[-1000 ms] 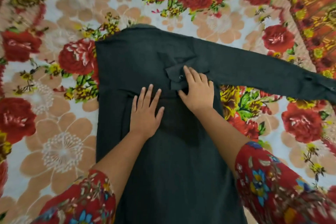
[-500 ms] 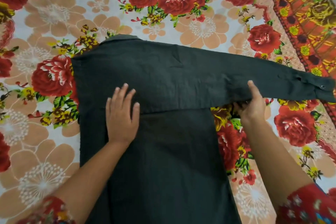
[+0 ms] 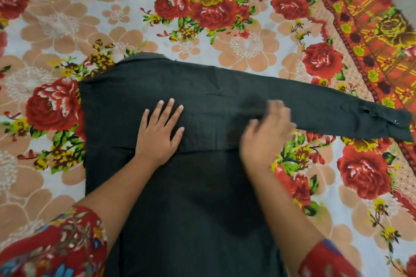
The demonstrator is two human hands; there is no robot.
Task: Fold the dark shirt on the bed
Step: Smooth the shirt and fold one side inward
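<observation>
The left hand [image 3: 161, 132] lies flat on the dark shirt [image 3: 191, 198]. Its fingers are straight and spread apart, and they press down on the cloth. It holds nothing. The right hand [image 3: 265, 135] is blurry. It is on the right edge of the shirt, where the long sleeve [image 3: 315, 105] starts. Its fingers look spread, but I cannot tell if they pinch the cloth or only touch it.

The shirt lies flat in the middle of the bed, on a flowery bed sheet [image 3: 247, 47]. The collar [image 3: 144, 57] is at the far end. The sleeve sticks out to the right, across the sheet. At its end is the cuff [image 3: 399, 132] with a small button [image 3: 396, 121]. The cuff lies on the sheet's red and orange border [image 3: 371, 29]. A fold line runs across the shirt just under both hands.

The person's arms reach in from the near side, over the lower part of the shirt. They wear red flowery sleeves [image 3: 56, 247].
</observation>
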